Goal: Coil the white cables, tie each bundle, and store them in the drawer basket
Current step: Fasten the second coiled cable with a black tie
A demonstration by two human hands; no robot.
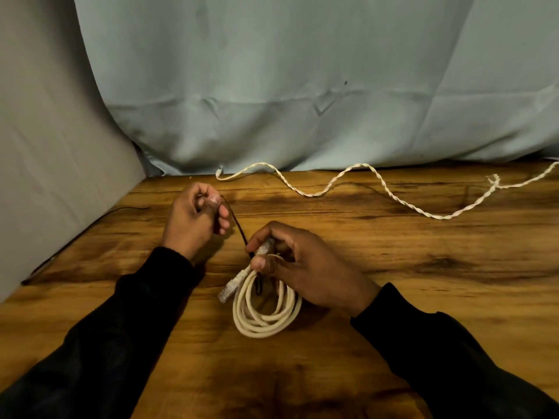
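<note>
White coiled cable (266, 309), unlabelled, sits closed in right hand (305, 267) grip; left hand (193, 219) grip pinches black tie (237, 226).

The coil (266, 309) is cream-white, its tie (237, 226) black. A twisted white cable (402, 201) crosses the brown wood-grain table (423, 282). Backdrop (302, 86) pale blue-grey; sleeves (121, 343) black.

No text, label, brand, number or sign can be read anywhere on the things in view.
</note>
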